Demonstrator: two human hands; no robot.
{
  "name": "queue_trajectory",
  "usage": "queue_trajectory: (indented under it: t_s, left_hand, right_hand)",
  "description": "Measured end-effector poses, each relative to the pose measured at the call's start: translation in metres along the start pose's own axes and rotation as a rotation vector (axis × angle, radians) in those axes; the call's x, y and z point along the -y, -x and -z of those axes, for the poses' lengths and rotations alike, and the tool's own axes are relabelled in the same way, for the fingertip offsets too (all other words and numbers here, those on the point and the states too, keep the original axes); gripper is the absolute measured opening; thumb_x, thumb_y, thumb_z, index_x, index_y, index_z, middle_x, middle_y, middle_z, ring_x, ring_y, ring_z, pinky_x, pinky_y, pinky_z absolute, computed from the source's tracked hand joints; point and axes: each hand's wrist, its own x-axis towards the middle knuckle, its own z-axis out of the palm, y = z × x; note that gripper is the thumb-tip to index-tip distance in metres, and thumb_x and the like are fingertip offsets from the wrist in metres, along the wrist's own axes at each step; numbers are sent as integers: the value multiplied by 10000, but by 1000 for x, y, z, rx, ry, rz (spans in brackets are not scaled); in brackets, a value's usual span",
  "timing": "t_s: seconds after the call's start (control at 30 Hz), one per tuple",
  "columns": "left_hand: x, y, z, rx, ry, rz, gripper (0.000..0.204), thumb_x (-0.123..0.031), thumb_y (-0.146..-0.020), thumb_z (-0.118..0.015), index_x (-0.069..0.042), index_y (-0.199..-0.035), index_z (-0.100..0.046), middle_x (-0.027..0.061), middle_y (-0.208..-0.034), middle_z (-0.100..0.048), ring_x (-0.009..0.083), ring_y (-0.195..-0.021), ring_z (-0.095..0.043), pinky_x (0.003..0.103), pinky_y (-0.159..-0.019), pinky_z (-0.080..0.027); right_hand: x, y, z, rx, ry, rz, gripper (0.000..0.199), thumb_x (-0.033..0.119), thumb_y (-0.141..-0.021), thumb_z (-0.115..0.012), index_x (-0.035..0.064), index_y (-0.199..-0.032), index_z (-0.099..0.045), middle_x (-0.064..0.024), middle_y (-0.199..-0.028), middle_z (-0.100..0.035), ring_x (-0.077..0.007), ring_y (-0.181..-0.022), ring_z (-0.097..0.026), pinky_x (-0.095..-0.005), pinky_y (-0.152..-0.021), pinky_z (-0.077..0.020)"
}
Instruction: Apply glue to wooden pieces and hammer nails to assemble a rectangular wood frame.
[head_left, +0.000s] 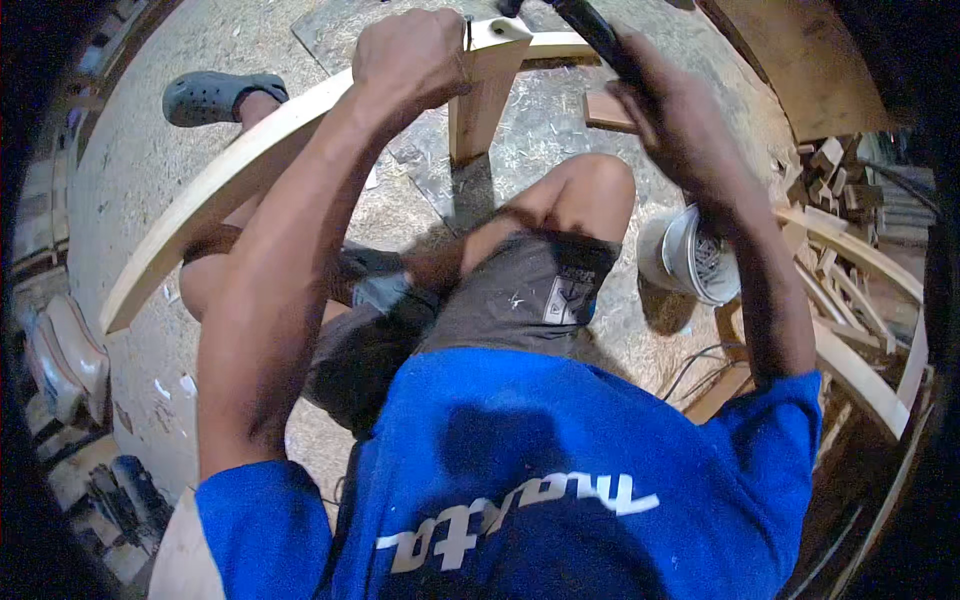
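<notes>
My left hand (pixel 410 62) is closed in a fist over a long curved wooden piece (pixel 215 180), which arcs from the lower left up past my knee. A thin dark line or pin shows beside the fist; I cannot tell which. Just right of it, the pale wooden end with a dark hole (pixel 500 30) meets an upright wooden board (pixel 487 95) that stands on the floor. My right hand (pixel 665 105), slightly blurred, grips the black handle of a hammer (pixel 590 35). The hammer's head is partly cut off at the top edge, above the joint.
A white bucket (pixel 713 262) with small metal pieces, apparently nails, stands right of my knee. A short wooden block (pixel 608 112) lies on the floor. Wood offcuts (pixel 835 175) and curved strips (pixel 865 250) are piled at right. My grey clog (pixel 215 98) is at upper left.
</notes>
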Motion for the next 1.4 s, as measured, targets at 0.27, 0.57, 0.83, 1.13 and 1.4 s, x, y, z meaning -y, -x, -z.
queue_trajectory:
  t_s: [0.27, 0.57, 0.83, 1.13, 1.4]
  left_hand:
    - [-3, 0, 1, 12, -1, -23, 375, -374, -757, -786, -81, -978, -710, 216, -924, -721, 416, -887, -709, 514, -761, -568]
    - [-2, 3, 10, 24, -6, -30, 427, -400, -743, -815, -57, -962, -686, 202, -906, -723, 422, -857, -706, 523, -733, -568]
    - [14, 23, 10, -130, -82, 17, 526, -478, -716, -861, -13, -870, -670, 204, -805, -725, 361, -751, -740, 459, -630, -585]
    - [11, 33, 8, -192, -65, 6, 499, -460, -733, -844, -16, -881, -671, 203, -729, -708, 334, -688, -738, 464, -582, -579]
    - [8, 36, 3, -207, -14, 9, 399, -347, -730, -808, -8, -875, -657, 202, -745, -709, 359, -706, -732, 456, -611, -580]
  right_hand:
    - [4, 0, 78, -898, -495, -380, 352, 255, -990, -616, 12, -1245, -616, -136, -949, -682, -282, -886, -659, -416, -798, -511]
    - [-48, 93, -16, -190, -540, -352, 469, 105, -981, -628, 51, -1433, -515, -90, -895, -698, -178, -776, -665, -320, -712, -523]
    - [-48, 113, -5, -107, -485, -437, 412, 117, -984, -621, 77, -1388, -548, -122, -856, -654, -165, -724, -636, -302, -726, -518]
    - [-60, 72, 45, -256, -199, -30, 465, 64, -990, -580, 86, -1448, -506, -24, -804, -598, -66, -617, -518, -243, -568, -444]
    - [-46, 20, 107, -608, 754, -259, 377, 263, -952, -674, 83, -1277, -611, -148, -1002, -722, -222, -757, -675, -359, -719, -557]
